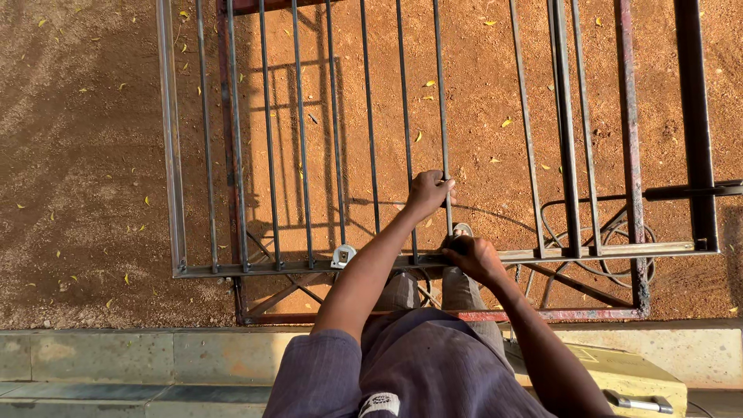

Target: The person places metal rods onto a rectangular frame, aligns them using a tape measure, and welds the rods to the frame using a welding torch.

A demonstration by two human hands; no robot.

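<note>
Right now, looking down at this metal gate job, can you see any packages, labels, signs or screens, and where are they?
Label: small white patch on the person's grey-purple shirt, bottom centre; rounded, with dark marks too small to make out.
Marking: faint outlined shape on the yellow box-like case at lower right, beside its metal handle.
No packages, signs or screens show among the bars of the metal grille or on the red dirt.

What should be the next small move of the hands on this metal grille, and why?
Probably press the thin vertical steel bar square onto the horizontal frame rail: the left hand grips it higher up, and the right hand sits at its foot.
</note>
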